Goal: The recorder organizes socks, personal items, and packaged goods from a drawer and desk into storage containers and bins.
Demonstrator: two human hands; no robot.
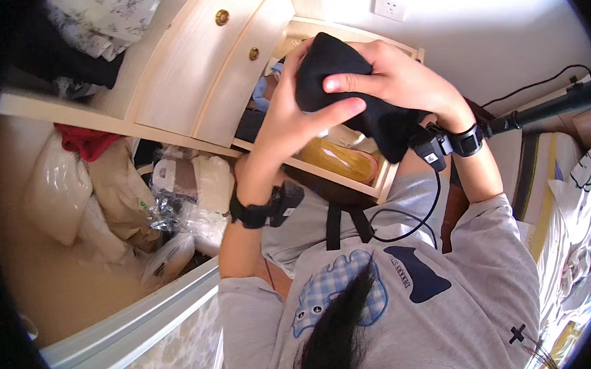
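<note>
A soft black piece of fabric [325,56], bunched or folded, is held up between my two hands. My left hand [291,113] grips its left side, thumb laid across the front. From the right my right hand [390,74] presses its thumb into the middle of the cloth, and a loose end hangs down near that wrist. Beneath the cloth is a pulled-out wooden drawer [335,171]. Inside it are a mustard-yellow item [337,159], light-blue cloth [261,92] and a dark folded cloth [251,125]. The hands and fabric hide much of the drawer.
Pale drawer fronts with brass knobs [222,17] stand left of the open drawer. Lower left, a compartment holds plastic-wrapped bundles [189,186] and red cloth [89,138]. A dark pole [549,105] and a striped mattress [543,169] are at the right. A cable [405,237] loops from my right wrist.
</note>
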